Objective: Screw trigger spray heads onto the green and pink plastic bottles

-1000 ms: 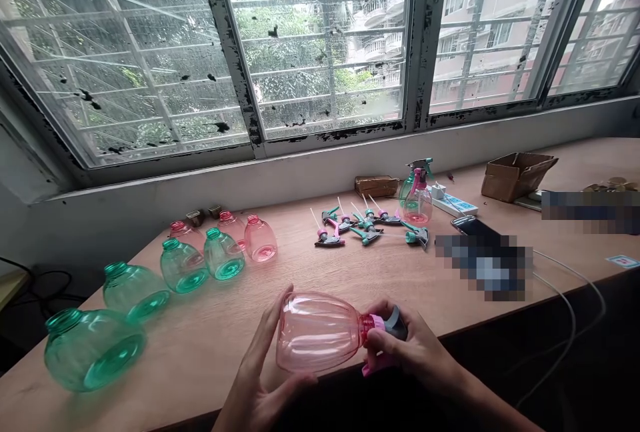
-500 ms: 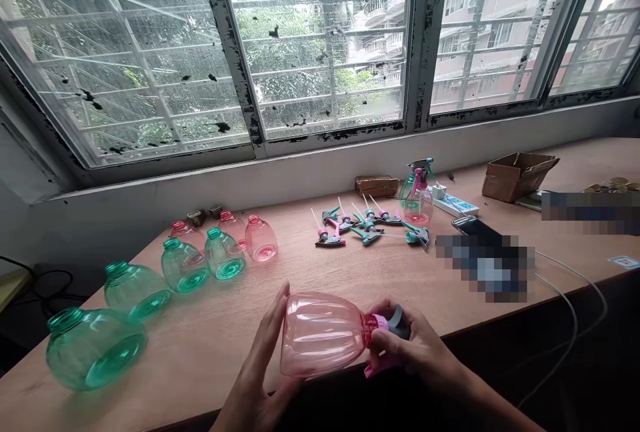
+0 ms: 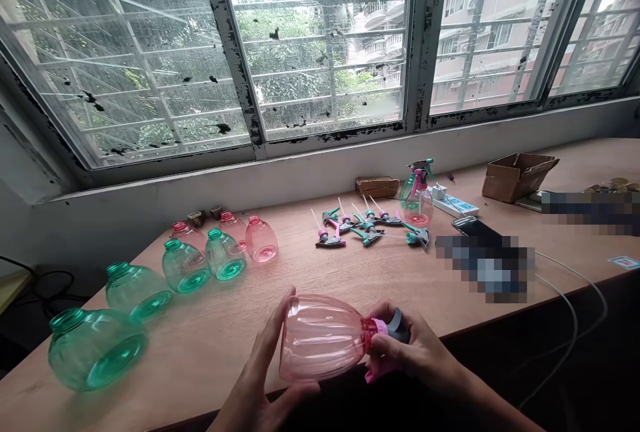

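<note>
the right hand [image 3: 419,344] was closed on the head [image 3: 399,327] at the neck of a bottle [image 3: 323,339], thumb just beside the pink collar [image 3: 381,327]; the left hand [image 3: 260,379] was spread, thumb apart from fingers, cupped about the base, and how firmly its palm pressed there could not be told. the bottle lay sideways between the hands, at the front edge of the table [image 3: 295,271]. the smooth base looked likeliest to slip: with little push from the left palm, the bottle might have spun along with any twist of the collar, or dropped past the edge into the dark below. if head and neck had tilted out of line, the threads could have crossed. farther off, loose heads [image 3: 367,237] lay clustered, some straws poking up, which a careless reach might have bent. to the left stood four green bottles [image 3: 97,349] and three pink bottles [image 3: 261,242], uncapped, seemingly light enough for a sleeve to topple. to the right lay a phone [image 3: 479,229], partly blurred; beyond the loose heads stood two sprayers [image 3: 420,209].
</note>
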A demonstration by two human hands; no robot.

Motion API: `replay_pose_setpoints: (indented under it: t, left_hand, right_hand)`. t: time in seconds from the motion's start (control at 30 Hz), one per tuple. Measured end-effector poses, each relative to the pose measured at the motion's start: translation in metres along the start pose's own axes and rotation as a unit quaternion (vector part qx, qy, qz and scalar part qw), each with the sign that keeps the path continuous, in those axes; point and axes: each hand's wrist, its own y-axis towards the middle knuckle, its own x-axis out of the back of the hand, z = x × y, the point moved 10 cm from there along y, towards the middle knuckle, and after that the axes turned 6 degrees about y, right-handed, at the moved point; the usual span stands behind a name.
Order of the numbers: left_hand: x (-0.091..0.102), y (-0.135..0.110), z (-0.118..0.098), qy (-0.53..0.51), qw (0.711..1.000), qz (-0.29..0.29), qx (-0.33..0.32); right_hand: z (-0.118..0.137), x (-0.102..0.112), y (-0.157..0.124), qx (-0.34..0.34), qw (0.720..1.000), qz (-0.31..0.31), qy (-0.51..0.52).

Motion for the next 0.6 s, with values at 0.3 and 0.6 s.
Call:
replay_pose_setpoints:
  t: [0.3, 0.6]
  left_hand:
    - [0.002, 0.000, 0.000, -0.004, 1.000, 0.008, 0.022]
    - [-0.002, 0.003, 0.000, -0.034, 0.999, 0.016, 0.017]
  right_hand:
    - [0.001, 0.005, 0.000, 0.003, 1.000, -0.016, -0.019]
    - [0.004, 0.004, -0.001, 0.009, 0.999, -0.019, -0.037]
